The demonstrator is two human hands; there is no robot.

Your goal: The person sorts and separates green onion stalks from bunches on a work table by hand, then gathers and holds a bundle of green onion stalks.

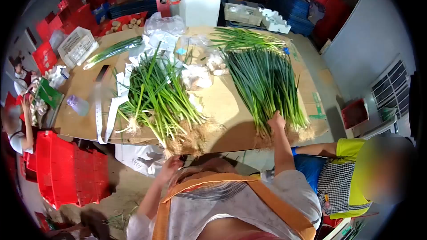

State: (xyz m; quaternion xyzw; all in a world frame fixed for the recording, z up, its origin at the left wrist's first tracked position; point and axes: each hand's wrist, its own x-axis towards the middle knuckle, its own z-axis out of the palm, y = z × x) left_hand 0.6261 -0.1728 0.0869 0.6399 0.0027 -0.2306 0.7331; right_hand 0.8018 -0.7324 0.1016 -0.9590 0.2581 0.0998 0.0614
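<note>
My right hand point(276, 121) is at the stems of a wide, neatly laid bunch of green onions point(262, 80), its fingers closed on some stalks near the rooty ends. My left hand point(169, 168) is low, just off the table's near edge, below the tangled roots point(189, 138) of a looser pile of green onions point(160, 89). Its fingers are partly hidden, and I cannot make out whether they hold anything. Both lots lie on a cardboard-covered table point(227, 122), roots toward me.
More green stalks point(249, 39) lie at the back. Plastic bags point(195, 78), a spray bottle point(78, 105) and a white crate point(78, 46) stand on the left. Red crates point(71, 169) are stacked below left. A person in a yellow top point(351, 151) is close on my right; others work far left.
</note>
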